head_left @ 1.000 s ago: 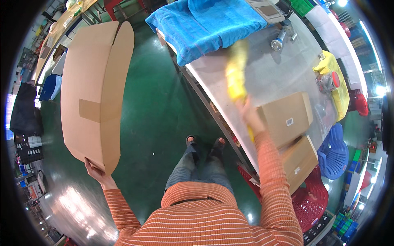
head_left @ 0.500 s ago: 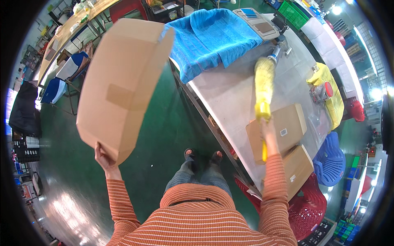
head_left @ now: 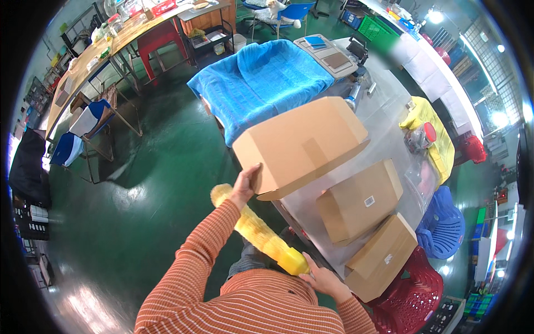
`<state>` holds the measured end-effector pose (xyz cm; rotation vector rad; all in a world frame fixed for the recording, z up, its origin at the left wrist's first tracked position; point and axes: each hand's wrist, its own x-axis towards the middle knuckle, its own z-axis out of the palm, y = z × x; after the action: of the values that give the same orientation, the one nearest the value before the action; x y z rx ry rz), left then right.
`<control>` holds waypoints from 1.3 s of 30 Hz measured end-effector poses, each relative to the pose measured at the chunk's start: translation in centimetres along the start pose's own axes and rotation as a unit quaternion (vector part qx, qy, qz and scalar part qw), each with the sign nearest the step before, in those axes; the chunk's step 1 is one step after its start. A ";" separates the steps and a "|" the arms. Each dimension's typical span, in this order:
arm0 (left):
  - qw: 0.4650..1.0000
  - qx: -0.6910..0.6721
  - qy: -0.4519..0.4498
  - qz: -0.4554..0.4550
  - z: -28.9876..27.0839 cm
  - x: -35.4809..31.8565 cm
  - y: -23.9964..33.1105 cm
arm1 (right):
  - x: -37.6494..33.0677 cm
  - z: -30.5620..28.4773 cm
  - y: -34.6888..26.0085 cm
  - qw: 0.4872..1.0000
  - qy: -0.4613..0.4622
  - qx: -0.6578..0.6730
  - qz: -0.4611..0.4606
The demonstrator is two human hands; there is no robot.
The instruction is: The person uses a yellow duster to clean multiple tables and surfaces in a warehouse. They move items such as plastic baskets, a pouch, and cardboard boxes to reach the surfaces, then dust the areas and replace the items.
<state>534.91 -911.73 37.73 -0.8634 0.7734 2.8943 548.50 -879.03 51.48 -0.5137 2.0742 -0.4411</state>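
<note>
My left hand [head_left: 243,188] grips the near left corner of a large brown cardboard box [head_left: 300,145], thumb on its top face. The box is tilted over the left part of the table, hiding some of the table's edge. In front of my body, my right hand [head_left: 324,276] is closed around the handle end of a yellow fluffy duster [head_left: 258,231]. The duster slants up to the left, its tip passing beneath my left wrist. Two more cardboard boxes lie on the table's near side: one with a white label [head_left: 360,201], another [head_left: 381,257] closer to me.
A blue towel [head_left: 267,83] drapes over the far left end of the white-covered table [head_left: 384,133]. Yellow cloth [head_left: 439,131] and a red-lidded jar [head_left: 421,136] stand at its right. A blue plastic stool [head_left: 442,225] and a dark red chair [head_left: 414,292] sit beside the table.
The held box has swung from the left over to the table. My right hand has drawn the duster down from above the table to my body, its tip now pointing left.
</note>
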 end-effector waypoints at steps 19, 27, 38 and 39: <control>0.913 0.386 0.119 0.051 0.6 6.5 1.2 | -9.8 -5.9 4.8 0.988 0.153 -0.015 0.026; 0.928 0.365 0.063 0.041 5.3 -2.2 -10.6 | -17.6 -0.4 8.4 0.845 0.438 0.288 0.108; 0.977 0.183 0.012 -0.106 9.9 -4.0 -21.5 | -14.7 -6.5 21.3 0.746 0.630 0.195 0.090; 0.979 0.166 0.038 -0.114 9.8 -4.1 -20.2 | -13.3 -8.7 23.9 0.752 0.648 0.094 0.075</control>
<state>536.61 -888.91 37.80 -0.9532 1.0489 2.4524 543.07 -850.94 53.43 0.2320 3.2850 -1.1073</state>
